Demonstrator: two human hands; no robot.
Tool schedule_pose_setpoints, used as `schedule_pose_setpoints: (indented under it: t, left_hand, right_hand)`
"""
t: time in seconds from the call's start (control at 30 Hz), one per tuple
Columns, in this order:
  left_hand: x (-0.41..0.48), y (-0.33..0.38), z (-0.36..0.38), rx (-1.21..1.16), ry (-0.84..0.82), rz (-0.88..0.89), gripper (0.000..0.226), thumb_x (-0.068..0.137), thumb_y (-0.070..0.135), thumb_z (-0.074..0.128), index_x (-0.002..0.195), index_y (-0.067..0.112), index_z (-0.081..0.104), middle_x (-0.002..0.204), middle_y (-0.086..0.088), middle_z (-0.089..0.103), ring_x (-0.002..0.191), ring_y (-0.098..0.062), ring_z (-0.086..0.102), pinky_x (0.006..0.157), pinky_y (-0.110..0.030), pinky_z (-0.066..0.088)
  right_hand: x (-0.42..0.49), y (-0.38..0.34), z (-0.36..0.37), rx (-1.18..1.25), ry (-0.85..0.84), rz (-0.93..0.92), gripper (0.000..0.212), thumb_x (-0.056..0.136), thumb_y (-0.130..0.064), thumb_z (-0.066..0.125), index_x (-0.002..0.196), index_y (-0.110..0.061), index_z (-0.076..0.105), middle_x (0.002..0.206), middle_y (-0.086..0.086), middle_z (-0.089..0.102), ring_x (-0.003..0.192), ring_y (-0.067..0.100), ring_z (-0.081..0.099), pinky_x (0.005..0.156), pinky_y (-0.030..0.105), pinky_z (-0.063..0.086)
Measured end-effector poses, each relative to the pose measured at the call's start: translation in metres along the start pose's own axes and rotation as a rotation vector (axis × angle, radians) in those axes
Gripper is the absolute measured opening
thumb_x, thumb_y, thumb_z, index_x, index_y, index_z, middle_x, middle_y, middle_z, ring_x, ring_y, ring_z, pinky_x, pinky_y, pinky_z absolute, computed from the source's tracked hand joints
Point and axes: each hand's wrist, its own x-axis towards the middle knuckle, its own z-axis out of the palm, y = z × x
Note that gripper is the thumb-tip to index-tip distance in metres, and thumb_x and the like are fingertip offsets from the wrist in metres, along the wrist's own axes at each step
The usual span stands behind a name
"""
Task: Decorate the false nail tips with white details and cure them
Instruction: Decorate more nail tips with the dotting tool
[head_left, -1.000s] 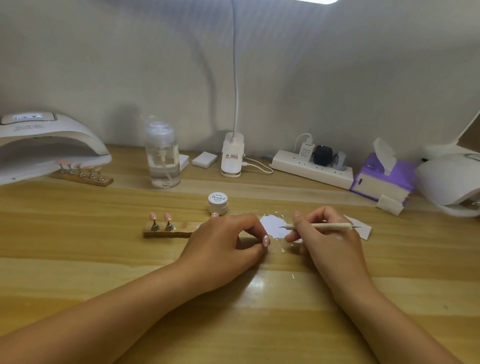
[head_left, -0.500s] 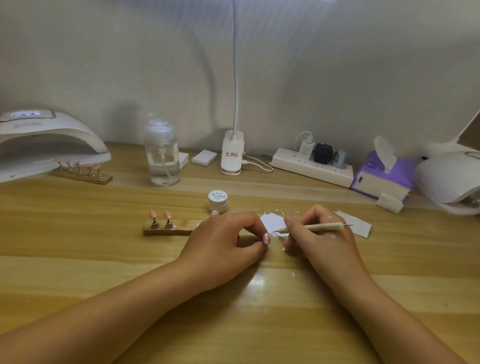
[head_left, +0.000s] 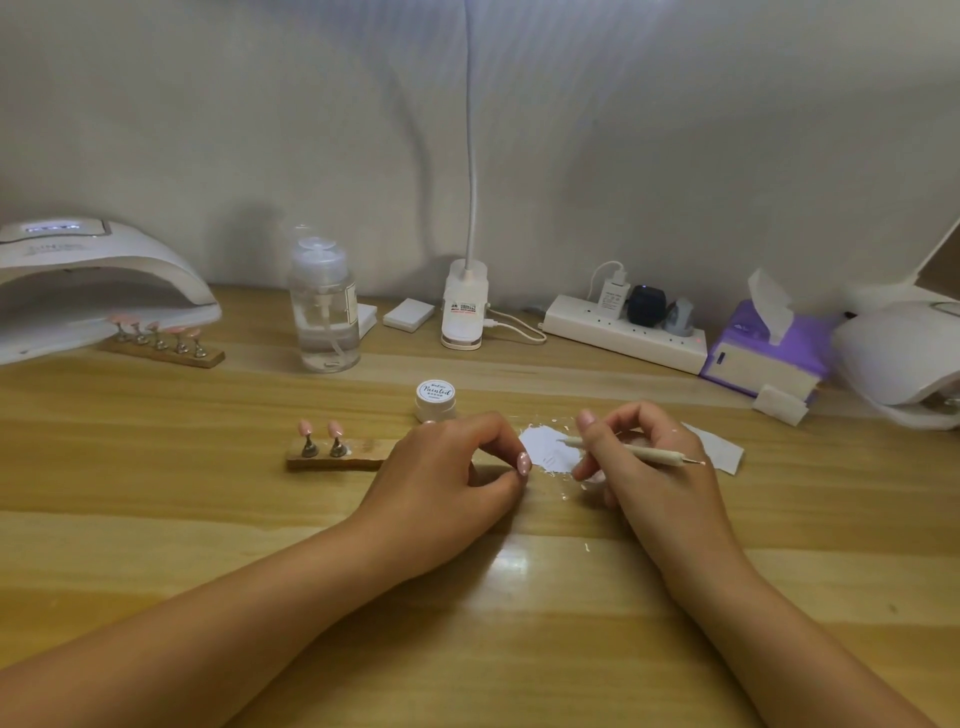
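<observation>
Between the two hands, a white paper palette (head_left: 545, 451) smeared with white gel lies on the wooden table (head_left: 208, 519), and work is centred there. The right hand (head_left: 654, 467) grasps a slim cream-coloured dotting tool (head_left: 634, 451) in a pen grip, thumb and forefinger pinched near its forward end. The dotting tool's long axis runs nearly level across the back of that hand. One end points left over the palette; the bare metal tip at the other end points right, past the knuckles.

The left hand (head_left: 447, 467) lies knuckles-up just left of the palette, fingers curled over the right end of a brown wooden holder strip (head_left: 337, 458). Whether it pinches anything cannot be determined. Two pink false nail tips (head_left: 305, 428) stand upright on metal pegs on the strip, just left of that hand. A small round white gel jar (head_left: 436, 400), lid on, sits just beyond it. Well off to the left hand's far side, a white curing lamp (head_left: 104, 280) shelters a second strip of tips.

Assessment: the step in hand appears to be loading the tool with white gel. The next move calls for carrying the loaded end to a tip and touching it lightly, with the left hand steadying the strip. Curing is not yet due.
</observation>
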Motion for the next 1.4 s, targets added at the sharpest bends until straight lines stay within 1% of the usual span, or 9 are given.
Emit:
schedule_pose_setpoints:
  t: [0.1,0.27,0.43,0.6,0.7,0.87,1.13,1.27,1.4]
  left_hand:
    - [0.0008,-0.0003,0.0003,0.045,-0.014,-0.002,0.012,0.087,0.029,0.068,0.080,0.038,0.063,0.088,0.026,0.067,0.058,0.001,0.055,0.057,-0.014,0.028]
    - [0.0008,0.0005,-0.0001,0.053,-0.023,-0.004,0.013,0.086,0.028,0.068,0.079,0.038,0.063,0.087,0.026,0.067,0.060,0.002,0.056,0.062,-0.014,0.028]
    - [0.0004,0.0009,-0.0004,0.043,-0.024,-0.012,0.012,0.085,0.030,0.066,0.077,0.038,0.062,0.082,0.032,0.063,0.059,0.000,0.056,0.061,-0.015,0.028]
    - [0.0000,0.0015,-0.0005,0.058,-0.027,-0.003,0.021,0.086,0.028,0.068,0.074,0.042,0.058,0.079,0.039,0.059,0.058,-0.001,0.055,0.061,-0.015,0.027]
    - [-0.0007,0.0018,-0.0009,0.066,-0.026,0.005,0.022,0.086,0.027,0.068,0.074,0.042,0.058,0.076,0.040,0.058,0.059,0.000,0.055,0.059,-0.015,0.027]
    - [-0.0002,0.0005,-0.0006,0.066,-0.009,0.017,0.016,0.085,0.030,0.069,0.077,0.039,0.060,0.087,0.022,0.064,0.069,0.010,0.052,0.061,-0.014,0.029]
    - [0.0009,0.0000,0.0000,0.065,-0.009,0.036,0.025,0.085,0.024,0.070,0.072,0.041,0.057,0.086,0.034,0.060,0.067,0.012,0.054,0.062,-0.008,0.031]
    - [0.0013,-0.0006,0.0003,0.062,-0.012,0.033,0.024,0.086,0.027,0.070,0.072,0.042,0.057,0.081,0.028,0.062,0.066,0.011,0.054,0.060,-0.009,0.031]
    - [0.0015,-0.0011,0.0002,0.056,-0.022,0.010,0.021,0.086,0.027,0.069,0.073,0.041,0.059,0.081,0.030,0.061,0.062,0.006,0.054,0.057,-0.012,0.030]
  right_hand:
    - [-0.0003,0.0004,0.0012,-0.036,-0.023,0.015,0.027,0.093,-0.040,0.064,0.079,-0.017,0.060,0.062,-0.002,0.072,0.046,0.001,0.059,0.061,0.031,0.043]
    - [-0.0029,-0.0010,0.0017,-0.119,-0.075,0.023,0.022,0.087,-0.040,0.067,0.080,-0.023,0.057,0.066,-0.008,0.074,0.061,0.004,0.070,0.072,0.040,0.053]
    - [-0.0028,-0.0017,0.0007,-0.073,-0.057,0.063,0.017,0.086,-0.029,0.067,0.075,-0.020,0.058,0.062,-0.004,0.073,0.051,0.002,0.063,0.064,0.033,0.046]
    - [-0.0030,-0.0027,0.0009,-0.102,-0.067,0.071,0.015,0.084,-0.030,0.066,0.075,-0.021,0.058,0.063,-0.005,0.073,0.060,0.008,0.067,0.069,0.038,0.052]
    - [-0.0033,-0.0024,0.0008,-0.099,-0.038,0.056,0.016,0.086,-0.031,0.067,0.077,-0.020,0.058,0.063,-0.006,0.073,0.059,0.004,0.068,0.070,0.038,0.053]
    - [-0.0038,-0.0034,0.0014,-0.111,-0.079,0.064,0.018,0.085,-0.033,0.067,0.076,-0.020,0.057,0.064,-0.005,0.074,0.063,0.008,0.070,0.075,0.042,0.055]
    - [-0.0057,-0.0060,0.0016,-0.113,-0.100,0.048,0.019,0.086,-0.035,0.066,0.078,-0.020,0.057,0.065,-0.006,0.074,0.065,0.008,0.071,0.083,0.050,0.056]
    - [-0.0057,-0.0047,0.0018,-0.124,-0.094,0.022,0.020,0.085,-0.040,0.066,0.079,-0.023,0.058,0.066,-0.007,0.074,0.067,0.007,0.071,0.082,0.048,0.056]
    - [-0.0039,-0.0027,0.0013,-0.131,-0.074,0.030,0.013,0.084,-0.034,0.065,0.076,-0.027,0.057,0.062,-0.007,0.073,0.062,0.008,0.068,0.068,0.036,0.052]
